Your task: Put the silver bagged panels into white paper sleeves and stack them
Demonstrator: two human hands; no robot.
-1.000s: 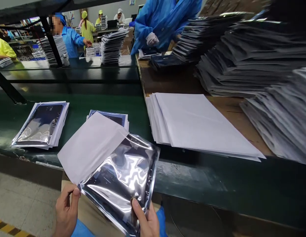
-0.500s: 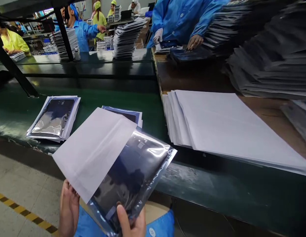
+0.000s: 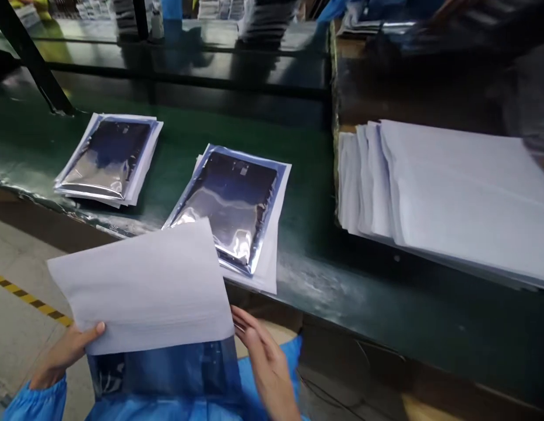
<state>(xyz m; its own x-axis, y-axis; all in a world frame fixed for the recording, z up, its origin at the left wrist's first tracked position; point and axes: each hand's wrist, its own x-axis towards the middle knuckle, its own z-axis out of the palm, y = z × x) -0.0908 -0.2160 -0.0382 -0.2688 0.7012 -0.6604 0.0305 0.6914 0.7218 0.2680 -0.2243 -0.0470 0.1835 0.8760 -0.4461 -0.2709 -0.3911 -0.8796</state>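
Observation:
My left hand (image 3: 74, 348) pinches the left edge of a white sheet (image 3: 144, 286), thumb on top, low in the head view. Below the sheet's near edge shows a clear plastic bag (image 3: 167, 368); its dark flat contents are mostly covered. At the sheet's right edge is my right hand (image 3: 267, 365), its fingers stretched out along the side with the tips partly hidden. Just beyond, a dark flat panel in a clear bag (image 3: 241, 199) lies on white sheets at the bench edge. Another bagged dark panel (image 3: 112, 155) rests on white sheets to its left.
A stack of large white sheets (image 3: 465, 193) lies on the right of the green bench (image 3: 307, 234). A dark post (image 3: 35, 64) slants down at the left. Paper stacks stand at the back. Yellow-and-black floor tape (image 3: 30, 298) runs at lower left.
The view has tilted down. The held bag and sheet have turned and come nearer my body, with the sheet now covering most of the bag. My right hand has moved to the right edge.

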